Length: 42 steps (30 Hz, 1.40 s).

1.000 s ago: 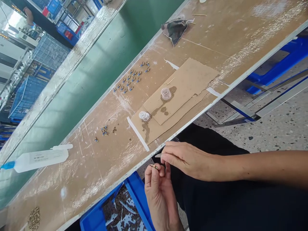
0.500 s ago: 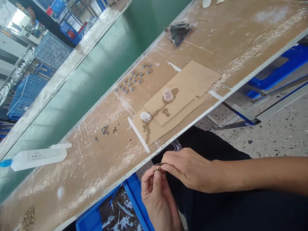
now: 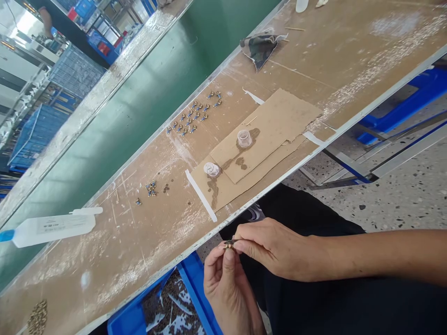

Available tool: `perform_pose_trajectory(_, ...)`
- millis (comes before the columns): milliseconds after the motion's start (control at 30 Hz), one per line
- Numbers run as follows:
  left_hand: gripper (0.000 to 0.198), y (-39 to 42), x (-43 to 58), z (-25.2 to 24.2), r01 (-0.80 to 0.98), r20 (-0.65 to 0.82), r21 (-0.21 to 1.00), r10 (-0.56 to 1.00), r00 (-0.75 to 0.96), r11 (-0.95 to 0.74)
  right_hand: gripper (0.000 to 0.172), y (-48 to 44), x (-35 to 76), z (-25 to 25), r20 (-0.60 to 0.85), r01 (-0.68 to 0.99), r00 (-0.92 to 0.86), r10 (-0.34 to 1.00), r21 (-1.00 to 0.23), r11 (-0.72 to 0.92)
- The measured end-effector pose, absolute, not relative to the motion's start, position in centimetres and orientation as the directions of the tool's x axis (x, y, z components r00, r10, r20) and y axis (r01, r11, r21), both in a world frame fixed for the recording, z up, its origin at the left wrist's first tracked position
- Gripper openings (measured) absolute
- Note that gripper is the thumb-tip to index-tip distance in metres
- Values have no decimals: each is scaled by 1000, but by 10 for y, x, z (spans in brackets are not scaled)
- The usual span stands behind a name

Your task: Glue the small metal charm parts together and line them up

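My left hand (image 3: pixel 230 291) is closed, thumb and forefinger pinching a small gold-coloured piece (image 3: pixel 228 246) with its upper side facing up. Meeting it from the right, my right hand (image 3: pixel 272 246) pinches a thin dark piece (image 3: pixel 230 241), which touches the top of the small piece. Fingers cover most of both, so their exact kind cannot be made out. Both hands are over my lap, just off the table's near edge. Below and left of them is a blue bin (image 3: pixel 193 284) holding dark bits and whitish scraps.
Small blue-and-gold pieces (image 3: pixel 193 114) stand in rows on the table (image 3: pixel 115 232); a smaller cluster (image 3: pixel 151 188) lies nearer. Cardboard (image 3: pixel 272 116) carries two small clear cups (image 3: pixel 244 138). A plastic bottle (image 3: pixel 56 230), a camouflage cloth (image 3: pixel 260 49) and a gold heap (image 3: pixel 37 317) lie around.
The hands stay together in nearly the same place. The dark piece has shifted slightly against the small gold-coloured piece. The view has moved a little.
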<state>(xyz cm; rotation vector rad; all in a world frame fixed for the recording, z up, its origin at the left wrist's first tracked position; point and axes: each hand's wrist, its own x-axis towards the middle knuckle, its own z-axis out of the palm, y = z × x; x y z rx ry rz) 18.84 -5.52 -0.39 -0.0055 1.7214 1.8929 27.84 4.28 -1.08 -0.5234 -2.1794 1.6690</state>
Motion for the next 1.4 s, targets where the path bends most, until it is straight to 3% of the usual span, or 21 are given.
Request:
perform_pose_trajectory(100, 27, -54, 189, -2, -425, -391, 905, 377, -840, -8, 31, 39, 278, -14, 154, 55, -849, 505, -925, 376)
perform_pose_trajectory(233, 38, -52, 189, -1, -538, -508, 843, 321, -799, -7, 30, 33, 277, -17, 459, -11, -747, 482, -733, 680)
perform_pose_trajectory(300, 39, -51, 188, -2, -586, -551, 810, 324, -769, -12, 31, 34, 276, -17, 510, -21, -722, 468, -692, 722)
perform_pose_trajectory(367, 37, -52, 187, -4, -589, -550, 808, 337, -764, -17, 33, 37, 277, -16, 407, -1, -758, 509, -781, 624)
perform_pose_trajectory(433, 34, -54, 187, -6, -578, -537, 816, 351, -767, -15, 34, 42, 277, -14, 190, 71, -813, 550, -906, 417)
perform_pose_trajectory(533, 31, -57, 186, -9, -562, -518, 827, 377, -768, -9, 36, 49, 277, -11, -42, 157, -850, 524, -972, 177)
perform_pose_trajectory(633, 31, -57, 186, -10, -565, -520, 825, 381, -764, -8, 34, 50, 277, -11, -7, 117, -868, 497, -975, 190)
perform_pose_trajectory(967, 34, -53, 186, -3, -599, -554, 800, 359, -751, -18, 32, 44, 278, -14, 275, 8, -816, 508, -874, 486)
perform_pose_trajectory(1167, 37, -54, 185, -6, -626, -581, 779, 346, -737, -25, 31, 54, 278, -8, 18, 72, -890, 456, -981, 180)
perform_pose_trajectory(1267, 31, -54, 185, -6, -610, -542, 792, 423, -726, -34, 28, 58, 277, -5, -125, 129, -903, 412, -991, -18)
perform_pose_trajectory(1400, 26, -51, 184, -4, -578, -477, 813, 496, -726, -64, 31, 58, 277, -5, -209, 193, -866, 454, -978, -83)
